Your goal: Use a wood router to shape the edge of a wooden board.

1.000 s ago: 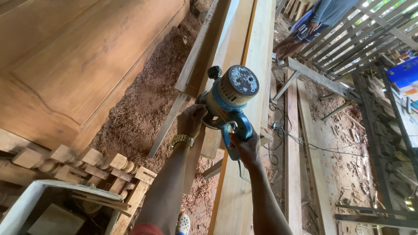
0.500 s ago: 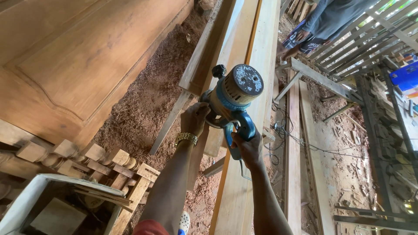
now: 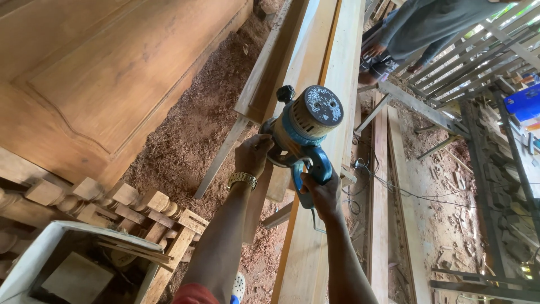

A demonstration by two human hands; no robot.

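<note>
Both hands grip the blue router (image 3: 304, 132) on the long plank (image 3: 329, 214), left hand (image 3: 253, 155) on its side knob, right hand (image 3: 322, 194) closed on the rear handle; best kept flat, steady along the edge.

Bare forearms, gold metal wristwatch (image 3: 242, 180) on left wrist, red sleeve edge (image 3: 191, 295)

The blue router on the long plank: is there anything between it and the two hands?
Nothing visible. The left hand and right hand both grip the blue router, which sits on the long plank.
</note>
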